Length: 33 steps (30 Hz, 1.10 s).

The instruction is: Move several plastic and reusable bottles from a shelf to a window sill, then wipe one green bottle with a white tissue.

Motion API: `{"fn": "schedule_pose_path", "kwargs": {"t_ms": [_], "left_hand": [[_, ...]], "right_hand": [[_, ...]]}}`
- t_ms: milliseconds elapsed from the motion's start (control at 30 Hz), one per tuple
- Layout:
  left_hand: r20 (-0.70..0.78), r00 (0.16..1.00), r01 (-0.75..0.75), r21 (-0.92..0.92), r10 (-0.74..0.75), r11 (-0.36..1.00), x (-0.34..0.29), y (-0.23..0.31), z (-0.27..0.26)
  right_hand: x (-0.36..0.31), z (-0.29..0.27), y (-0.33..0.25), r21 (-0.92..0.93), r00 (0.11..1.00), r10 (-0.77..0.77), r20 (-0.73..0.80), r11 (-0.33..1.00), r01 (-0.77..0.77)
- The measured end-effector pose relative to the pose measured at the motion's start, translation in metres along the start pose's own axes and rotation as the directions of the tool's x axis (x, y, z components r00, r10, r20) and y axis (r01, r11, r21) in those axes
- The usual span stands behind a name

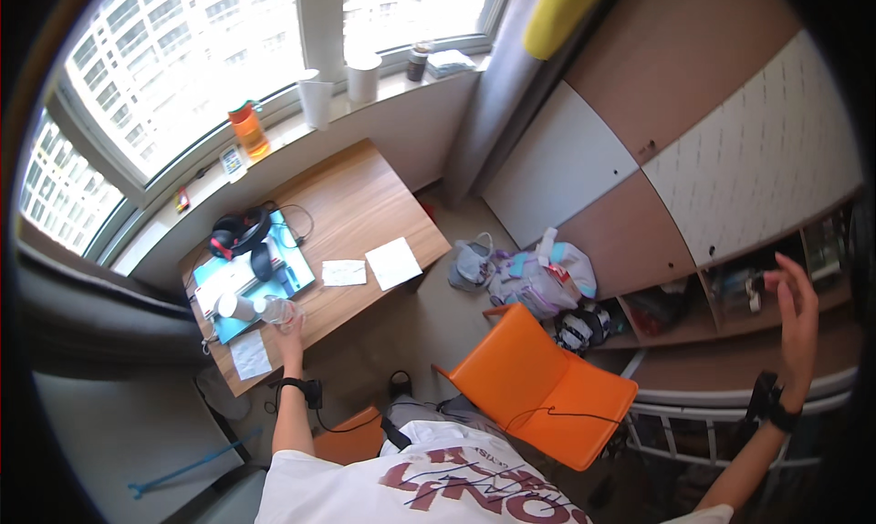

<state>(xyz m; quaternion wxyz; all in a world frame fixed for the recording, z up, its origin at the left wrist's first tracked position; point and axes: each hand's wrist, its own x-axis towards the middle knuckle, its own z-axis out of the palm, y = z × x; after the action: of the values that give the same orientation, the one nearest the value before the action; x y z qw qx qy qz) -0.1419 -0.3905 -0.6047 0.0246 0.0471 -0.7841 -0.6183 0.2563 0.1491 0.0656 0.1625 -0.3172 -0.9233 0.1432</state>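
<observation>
Your left hand [290, 338] is curled around the clear container [271, 309], by the near edge of the table [351, 188], toward its left corner; your right hand [797, 307] is raised, open, without anything. The container looks light, thin and slippery, so hold its middle gently.

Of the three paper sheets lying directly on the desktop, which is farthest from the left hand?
The rightmost sheet; the left sheet and middle sheet lie nearer, either side of the left hand.

Head fisheye looks steeply down, shirt [429, 474] close below, desk [338, 195] and windows [210, 49] farther ahead.
</observation>
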Motion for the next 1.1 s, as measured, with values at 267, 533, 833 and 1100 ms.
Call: {"fn": "schedule_pose_path", "kwargs": {"t_ms": [267, 533, 833, 1100], "left_hand": [[0.007, 1.0, 0.018, 0.212, -0.02, 0.977, -0.011, 0.043, 0.017], [0.17, 0.862, 0.429, 0.26, -0.479, 0.865, -0.081, 0.017, -0.009], [0.597, 0.799, -0.023, 0.153, -0.074, 0.988, -0.152, 0.15, 0.187], [0.876, 0.357, -0.293, -0.225, 0.325, 0.929, -0.308, 0.434, 0.422]], "right_hand": [[0.012, -0.037, 0.021, -0.17, 0.991, -0.092, -0.096, 0.983, 0.074], [-0.024, -0.065, 0.077, -0.15, 0.981, -0.118, -0.156, 0.984, 0.094], [-0.079, -0.005, 0.218, 0.235, 0.969, 0.167, -0.185, 0.965, -0.121], [-0.158, 0.047, 0.334, 0.426, 0.867, 0.41, -0.283, 0.863, -0.27]]}}
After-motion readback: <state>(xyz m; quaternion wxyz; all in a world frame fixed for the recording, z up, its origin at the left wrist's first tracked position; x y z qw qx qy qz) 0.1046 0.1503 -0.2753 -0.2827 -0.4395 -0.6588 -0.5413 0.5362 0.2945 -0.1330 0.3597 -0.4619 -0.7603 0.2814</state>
